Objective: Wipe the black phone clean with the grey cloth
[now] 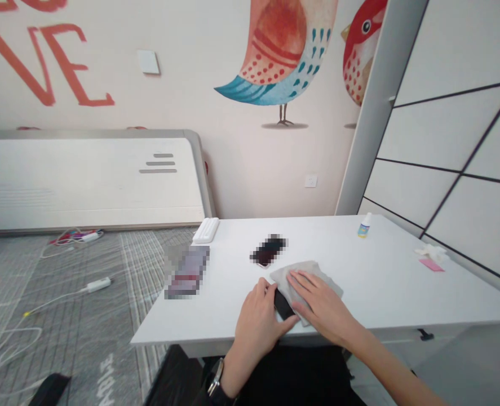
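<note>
My left hand [256, 316] grips the near left end of a black flat object [282, 305], thumb along its near edge and fingers at its left side. A light grey cloth [313, 269] covers the rest of that object, so its exact kind is hard to tell. Across the cloth lies my right hand [323, 307], fingers stretched flat and pressing on it. Just beyond the cloth, a dark phone-shaped thing [269, 250], blurred by pixels, rests on the white table [233, 316].
A pixelated purplish flat item [188, 273] lies at the table's left, with a white power strip-like object [206, 230] behind it. Toward the right stand a small white-capped bottle [364, 225] and a crumpled white tissue [431, 252] beside a pink slip [431, 265]. Cables [63, 296] trail over the carpet.
</note>
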`<state>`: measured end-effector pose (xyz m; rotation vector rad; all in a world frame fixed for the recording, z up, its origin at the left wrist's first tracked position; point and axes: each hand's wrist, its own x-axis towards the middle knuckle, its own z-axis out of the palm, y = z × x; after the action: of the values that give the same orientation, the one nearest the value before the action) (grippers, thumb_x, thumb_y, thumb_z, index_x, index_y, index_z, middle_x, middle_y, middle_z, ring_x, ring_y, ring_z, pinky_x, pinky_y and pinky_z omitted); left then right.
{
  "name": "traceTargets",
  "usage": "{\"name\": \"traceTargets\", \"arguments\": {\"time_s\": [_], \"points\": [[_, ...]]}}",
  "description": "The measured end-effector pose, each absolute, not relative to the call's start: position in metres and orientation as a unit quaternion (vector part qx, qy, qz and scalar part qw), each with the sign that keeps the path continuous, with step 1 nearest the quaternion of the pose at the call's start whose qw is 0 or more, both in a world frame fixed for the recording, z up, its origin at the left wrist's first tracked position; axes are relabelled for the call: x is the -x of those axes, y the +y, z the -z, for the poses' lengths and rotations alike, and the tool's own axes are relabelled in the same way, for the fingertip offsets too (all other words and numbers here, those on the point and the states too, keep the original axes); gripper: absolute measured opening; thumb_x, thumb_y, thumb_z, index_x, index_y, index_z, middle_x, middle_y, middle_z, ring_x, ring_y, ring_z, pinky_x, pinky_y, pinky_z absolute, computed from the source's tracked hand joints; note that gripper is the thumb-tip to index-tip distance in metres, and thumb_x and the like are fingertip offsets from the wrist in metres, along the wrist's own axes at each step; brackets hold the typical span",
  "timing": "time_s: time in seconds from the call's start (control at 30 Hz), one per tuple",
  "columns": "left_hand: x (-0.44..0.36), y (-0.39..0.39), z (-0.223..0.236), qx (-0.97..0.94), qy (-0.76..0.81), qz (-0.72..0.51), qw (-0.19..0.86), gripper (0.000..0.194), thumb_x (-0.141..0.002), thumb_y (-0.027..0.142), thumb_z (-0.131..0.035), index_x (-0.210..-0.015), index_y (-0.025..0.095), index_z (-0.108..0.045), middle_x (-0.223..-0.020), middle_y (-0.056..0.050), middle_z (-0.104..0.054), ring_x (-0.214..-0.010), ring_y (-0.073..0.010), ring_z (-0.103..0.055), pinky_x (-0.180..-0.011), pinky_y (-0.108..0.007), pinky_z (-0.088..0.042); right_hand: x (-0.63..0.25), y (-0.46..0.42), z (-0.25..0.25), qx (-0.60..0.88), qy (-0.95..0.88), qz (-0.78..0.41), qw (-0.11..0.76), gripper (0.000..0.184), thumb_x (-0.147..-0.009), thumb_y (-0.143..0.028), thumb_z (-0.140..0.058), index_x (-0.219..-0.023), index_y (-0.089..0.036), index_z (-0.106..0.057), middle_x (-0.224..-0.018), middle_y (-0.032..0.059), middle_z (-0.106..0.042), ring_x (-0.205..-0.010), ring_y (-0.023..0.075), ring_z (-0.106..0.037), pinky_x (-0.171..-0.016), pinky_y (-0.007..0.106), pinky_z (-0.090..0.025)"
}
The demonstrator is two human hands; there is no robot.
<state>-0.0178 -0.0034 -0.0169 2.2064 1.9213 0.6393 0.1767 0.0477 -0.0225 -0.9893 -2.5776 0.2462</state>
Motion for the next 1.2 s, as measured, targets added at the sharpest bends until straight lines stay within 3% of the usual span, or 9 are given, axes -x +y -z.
{"name": "traceTargets", "arguments": {"time_s": [0.1,0.23,0.37,0.47,0.57,0.73,0.87,1.0,1.2], "points": [[0.017,-0.004,0.016,-0.727,0.65,-0.206,0.077,0.046,-0.077,0.035,-0.074,-0.118,0.02,-0.059,-0.109,-0.006,-0.055,-0.098,-0.0237,-0.06,-0.087,-0.035,-0.049,-0.173,0.047,0.03,0.312,-0.931,-0.117,0.152,0.066,-0.106,-0.056,-0.035,-0.16,-0.021,-0.024,-0.165,0.0061,-0.026,-0.152,0.0263,-0.027,-0.125,0.049,-0.025],[0.016,-0.004,0.018,-0.731,0.638,-0.23,0.077,0.053,-0.08,0.048,-0.072,-0.123,0.02,-0.057,-0.113,-0.008,-0.055,-0.1,-0.0258,-0.061,-0.09,-0.039,-0.049,-0.175,0.049,0.028,0.419,-0.895,-0.101,0.12,0.073,-0.104,-0.062,-0.031,-0.158,-0.012,-0.03,-0.163,0.0137,-0.026,-0.152,0.031,-0.024,-0.125,0.055,-0.021],[0.017,-0.003,0.024,-0.718,0.635,-0.274,0.077,0.058,-0.089,0.034,-0.058,-0.141,0.017,-0.039,-0.118,-0.011,-0.056,-0.108,-0.0268,-0.061,-0.095,-0.04,-0.048,-0.176,0.047,0.023,0.335,-0.926,-0.133,0.112,0.086,-0.098,-0.07,-0.041,-0.161,-0.014,-0.021,-0.166,0.0104,-0.017,-0.154,0.0283,-0.018,-0.128,0.048,-0.016],[0.018,-0.002,0.025,-0.719,0.631,-0.277,0.091,0.075,-0.082,0.035,-0.067,-0.145,0.017,-0.03,-0.121,-0.012,-0.056,-0.112,-0.0293,-0.06,-0.096,-0.043,-0.048,-0.178,0.046,0.019,0.376,-0.911,-0.135,0.099,0.082,-0.1,-0.069,-0.036,-0.16,-0.016,-0.023,-0.166,0.0098,-0.02,-0.154,0.0267,-0.02,-0.127,0.048,-0.016],[0.018,0.0,0.024,-0.718,0.633,-0.273,0.096,0.083,-0.077,0.042,-0.072,-0.145,0.018,-0.03,-0.121,-0.012,-0.056,-0.109,-0.0311,-0.061,-0.096,-0.045,-0.049,-0.176,0.044,0.016,0.435,-0.887,-0.124,0.097,0.087,-0.099,-0.071,-0.037,-0.159,-0.009,-0.025,-0.165,0.014,-0.019,-0.154,0.0302,-0.017,-0.127,0.052,-0.013],[0.018,0.002,0.026,-0.719,0.626,-0.287,0.091,0.07,-0.081,0.033,-0.065,-0.142,0.02,-0.033,-0.121,-0.011,-0.056,-0.11,-0.0289,-0.062,-0.095,-0.041,-0.049,-0.172,0.047,0.012,0.342,-0.919,-0.175,0.088,0.082,-0.1,-0.07,-0.037,-0.161,-0.017,-0.021,-0.166,0.0079,-0.019,-0.154,0.0253,-0.02,-0.128,0.047,-0.013],[0.019,0.003,0.027,-0.717,0.631,-0.281,0.096,0.081,-0.075,0.037,-0.072,-0.144,0.019,-0.032,-0.123,-0.011,-0.056,-0.115,-0.0306,-0.06,-0.098,-0.043,-0.048,-0.169,0.05,0.013,0.434,-0.886,-0.136,0.095,0.087,-0.099,-0.069,-0.04,-0.159,-0.007,-0.024,-0.165,0.015,-0.016,-0.154,0.0297,-0.016,-0.127,0.05,-0.011],[0.02,0.003,0.029,-0.718,0.628,-0.284,0.095,0.078,-0.074,0.029,-0.07,-0.143,0.02,-0.033,-0.125,-0.011,-0.055,-0.114,-0.0288,-0.061,-0.098,-0.041,-0.048,-0.169,0.046,0.014,0.312,-0.925,-0.19,0.101,0.088,-0.097,-0.071,-0.044,-0.161,-0.017,-0.018,-0.167,0.0078,-0.015,-0.154,0.0249,-0.018,-0.128,0.044,-0.014],[0.019,0.003,0.029,-0.714,0.628,-0.293,0.096,0.078,-0.077,0.037,-0.072,-0.143,0.02,-0.033,-0.124,-0.012,-0.056,-0.114,-0.0306,-0.061,-0.098,-0.045,-0.048,-0.174,0.049,0.012,0.372,-0.904,-0.177,0.113,0.089,-0.096,-0.07,-0.045,-0.16,-0.014,-0.022,-0.166,0.013,-0.018,-0.154,0.0298,-0.019,-0.127,0.05,-0.013]]}}
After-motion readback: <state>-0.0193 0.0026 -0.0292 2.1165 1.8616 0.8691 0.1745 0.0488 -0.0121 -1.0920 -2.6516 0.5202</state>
